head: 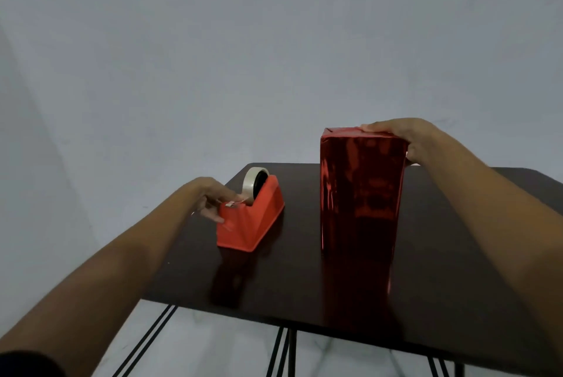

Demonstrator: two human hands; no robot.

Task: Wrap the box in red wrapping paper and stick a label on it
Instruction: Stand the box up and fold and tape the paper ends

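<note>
Currently the box (361, 190), fully covered in glossy red wrapping paper, stands on end on the dark table (304, 285). Its long axis is vertical: one short end rests on the tabletop and the other faces upward. A broad, mirror-like face is turned toward the person, and a fold line of the paper shows on the top end. No label is visible on the faces in view.

The right hand (408, 139) sits at the box's top right corner. Its fingers lie across the top end toward the far edge, and the thumb comes down against the right side, so the hand grips the box from above. The rest of the box hangs below this hand.

The left hand (213, 200) is well apart from the box, to its left and lower. It is at the cutter end of an orange tape dispenser (256, 224), which stands on the table between the left hand and the box, clear of the box. Thumb and forefinger close together on the tape end (236, 203) at the cutter, pinching it; the other fingers curl beside the dispenser's near slope. The tape roll (254, 178) sits upright in the dispenser, just beyond the left hand's fingertips.
</note>
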